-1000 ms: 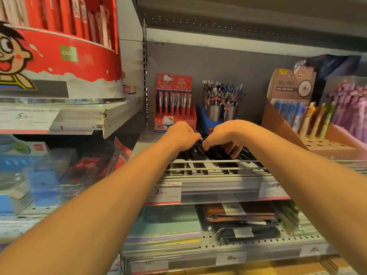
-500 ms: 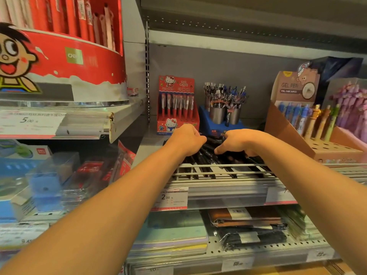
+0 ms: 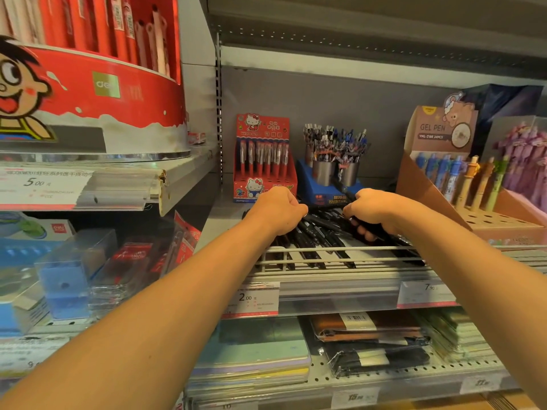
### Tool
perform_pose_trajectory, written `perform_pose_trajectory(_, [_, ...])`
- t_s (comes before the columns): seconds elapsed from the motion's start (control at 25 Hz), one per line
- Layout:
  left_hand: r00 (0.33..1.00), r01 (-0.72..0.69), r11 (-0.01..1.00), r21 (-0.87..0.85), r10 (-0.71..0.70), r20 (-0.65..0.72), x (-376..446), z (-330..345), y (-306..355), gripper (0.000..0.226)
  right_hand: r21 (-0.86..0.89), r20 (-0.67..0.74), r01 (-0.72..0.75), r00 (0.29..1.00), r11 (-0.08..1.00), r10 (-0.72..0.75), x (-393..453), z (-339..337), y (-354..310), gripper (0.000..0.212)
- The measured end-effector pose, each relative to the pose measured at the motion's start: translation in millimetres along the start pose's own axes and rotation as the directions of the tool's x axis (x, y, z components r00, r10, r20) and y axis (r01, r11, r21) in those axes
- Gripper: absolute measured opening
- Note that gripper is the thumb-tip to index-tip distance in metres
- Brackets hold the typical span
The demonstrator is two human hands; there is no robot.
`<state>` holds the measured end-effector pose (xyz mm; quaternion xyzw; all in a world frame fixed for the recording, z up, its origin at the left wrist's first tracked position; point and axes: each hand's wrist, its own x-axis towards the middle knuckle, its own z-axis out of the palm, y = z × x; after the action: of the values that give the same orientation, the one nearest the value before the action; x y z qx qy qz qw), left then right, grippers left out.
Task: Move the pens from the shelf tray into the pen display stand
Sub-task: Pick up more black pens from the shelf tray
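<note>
Both hands are down in the heap of black pens lying loose in the wire-fronted shelf tray — the left hand curled knuckles-up on the heap's left side, whether it holds a pen I cannot tell, the right hand wrapped round a bundle of pens at the heap's right side. Just behind the tray stands the blue pen display stand with its two metal cups; a red pen box sits behind the tray to the left, a brown gel pen box to the right.

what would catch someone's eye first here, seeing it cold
Two bare arms reach in to the middle shelf, where the left hand and right hand dig into a heap of black pens. At upper left a big red cartoon display looms over everything.
</note>
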<state>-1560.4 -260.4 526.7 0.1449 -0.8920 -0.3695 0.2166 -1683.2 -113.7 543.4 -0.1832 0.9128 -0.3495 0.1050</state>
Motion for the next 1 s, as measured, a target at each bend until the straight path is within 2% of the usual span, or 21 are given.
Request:
perform_pose_trajectory(0.12, [1.0, 0.002, 1.0, -0.012, -0.002, -0.002, -1.8, -0.6, 0.5, 0.016, 0.078, -0.063, 0.032, 0.998, 0.996, -0.027, 2.9, -8.6, 3.5, 0.017])
perform_pose_trajectory(0.2, [0.999, -0.014, 0.999, -0.039, 0.013, -0.03, -1.1, -0.8, 0.3, 0.016, 0.141, -0.152, 0.106, 0.985, 0.984, -0.085, 4.9, -12.6, 1.9, 0.016])
perform_pose_trajectory(0.32, [0.998, -0.054, 0.975, -0.213, 0.046, -0.04, -0.5, -1.4, 3.2, 0.017, 0.334, -0.261, 0.274, 0.946, 0.902, -0.19, 4.7, -12.3, -14.0, 0.017])
perform_pose_trajectory(0.44, [0.993, 0.004, 0.876, -0.483, 0.052, 0.103, -3.4, -1.5, 11.8, 0.029, 0.604, -0.173, 0.269, 0.963, 0.75, -0.205, 0.2, 7.9, -46.4, 0.014])
perform_pose_trajectory(0.52, [0.987, 0.022, 0.855, -0.518, 0.063, 0.147, -4.7, -0.9, 14.5, 0.024, 0.714, -0.106, 0.215, 0.974, 0.666, -0.201, -3.1, 26.5, -66.4, 0.011])
perform_pose_trajectory(0.64, [0.996, 0.039, 0.858, -0.512, 0.008, 0.09, -3.4, -1.7, 12.5, 0.019, 0.759, -0.112, 0.215, 0.973, 0.615, -0.201, -2.2, 46.2, -79.8, 0.011])
perform_pose_trajectory(0.72, [0.999, 0.02, 0.907, -0.421, 0.0, 0.049, -0.8, -0.5, 9.9, 0.009, 0.804, -0.128, 0.213, 0.974, 0.555, -0.189, -1.9, 52.8, -80.3, 0.015])
perform_pose_trajectory(0.84, [0.996, -0.019, 0.968, -0.249, 0.039, 0.077, -0.6, 1.4, 9.3, 0.034, 0.885, -0.07, 0.133, 0.986, 0.447, -0.154, -5.8, 51.4, -79.9, 0.018])
perform_pose_trajectory(1.0, [0.986, -0.115, 0.97, -0.213, 0.137, 0.095, 2.5, 4.7, 8.4, 0.029, 0.909, 0.026, 0.05, 0.984, 0.413, -0.176, -13.5, 34.8, -78.0, 0.031])
